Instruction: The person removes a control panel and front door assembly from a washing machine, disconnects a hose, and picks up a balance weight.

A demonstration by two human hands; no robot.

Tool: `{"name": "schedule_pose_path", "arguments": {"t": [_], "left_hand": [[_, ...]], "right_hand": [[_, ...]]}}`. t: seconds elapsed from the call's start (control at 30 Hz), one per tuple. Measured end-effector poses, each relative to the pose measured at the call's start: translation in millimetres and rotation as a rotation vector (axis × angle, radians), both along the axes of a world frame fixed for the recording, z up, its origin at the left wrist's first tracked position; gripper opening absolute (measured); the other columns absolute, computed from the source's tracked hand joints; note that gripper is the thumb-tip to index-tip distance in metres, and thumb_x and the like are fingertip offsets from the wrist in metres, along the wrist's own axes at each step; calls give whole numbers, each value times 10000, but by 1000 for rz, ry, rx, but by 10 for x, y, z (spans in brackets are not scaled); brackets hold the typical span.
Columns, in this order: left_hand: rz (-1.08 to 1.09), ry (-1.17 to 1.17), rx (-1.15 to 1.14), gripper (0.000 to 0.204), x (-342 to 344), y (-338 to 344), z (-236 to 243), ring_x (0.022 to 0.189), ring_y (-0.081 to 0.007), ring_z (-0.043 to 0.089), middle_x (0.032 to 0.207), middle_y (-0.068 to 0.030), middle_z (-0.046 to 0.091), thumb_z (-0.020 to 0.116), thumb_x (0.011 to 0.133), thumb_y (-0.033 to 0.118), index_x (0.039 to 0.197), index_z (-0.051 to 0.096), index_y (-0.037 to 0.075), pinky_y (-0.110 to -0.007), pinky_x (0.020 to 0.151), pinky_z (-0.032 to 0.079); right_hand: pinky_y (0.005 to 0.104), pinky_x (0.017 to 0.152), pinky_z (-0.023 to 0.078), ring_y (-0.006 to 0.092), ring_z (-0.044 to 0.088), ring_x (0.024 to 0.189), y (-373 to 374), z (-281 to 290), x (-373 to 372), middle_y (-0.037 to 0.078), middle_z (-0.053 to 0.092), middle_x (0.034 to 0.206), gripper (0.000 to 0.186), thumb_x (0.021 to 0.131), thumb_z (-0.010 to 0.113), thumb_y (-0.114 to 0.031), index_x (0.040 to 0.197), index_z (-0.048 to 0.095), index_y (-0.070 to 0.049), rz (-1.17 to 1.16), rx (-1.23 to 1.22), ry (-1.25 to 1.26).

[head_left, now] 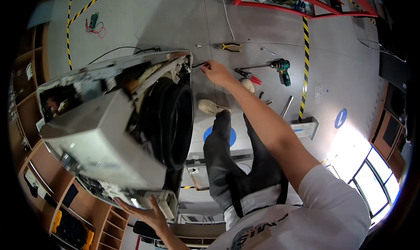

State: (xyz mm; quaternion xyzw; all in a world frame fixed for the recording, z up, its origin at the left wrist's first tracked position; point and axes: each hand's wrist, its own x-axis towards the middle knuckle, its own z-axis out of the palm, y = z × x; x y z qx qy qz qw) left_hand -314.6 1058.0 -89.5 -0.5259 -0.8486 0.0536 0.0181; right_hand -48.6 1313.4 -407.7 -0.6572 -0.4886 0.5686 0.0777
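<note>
A partly dismantled washing machine (pixel 94 86), its inner parts exposed, stands at my left. A black rubber door seal (pixel 180 123) rings its drum opening. A large white box-shaped part (pixel 103 149), blurred, lies across the machine. My right hand (pixel 215 72) is at the machine's far front corner, fingers pinched on a thin dark cable-like piece (pixel 199 65) that reaches to the frame. My left hand (pixel 146 214) is spread at the near end, beside a pale plastic housing (pixel 167 205). Its fingers touch the machine's edge; the fingertips are partly hidden.
On the floor ahead lie yellow-handled pliers (pixel 231 47), red-handled pliers (pixel 251 77), a cordless drill (pixel 281 68), a small wrench (pixel 267 51) and a metal bar (pixel 287 106). A multimeter (pixel 93 21) sits far left. A red rack (pixel 306 9) stands beyond; wooden shelves (pixel 33 105) line the left.
</note>
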Motion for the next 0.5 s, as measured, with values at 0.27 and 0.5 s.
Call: {"name": "schedule_pose_path", "arguments": {"t": [0.27,0.5], "left_hand": [[59,-216,240,885,-611,-701,-251,1310,-353,294,1519,-112,63,668,826,309,1469,65,235,-518,824,543],[440,140,490,620,-340,-658,-1,1155,-324,463,1374,-210,342,613,879,233,1377,324,2,-434,893,487]], "right_hand": [[396,861,457,340,593,998,-460,-2356,-246,196,628,1065,459,846,567,-387,1142,590,-37,223,-185,58],[371,1006,373,356,452,1216,-569,-3517,-722,248,449,1326,821,728,697,-434,1320,400,52,100,-435,290]]}}
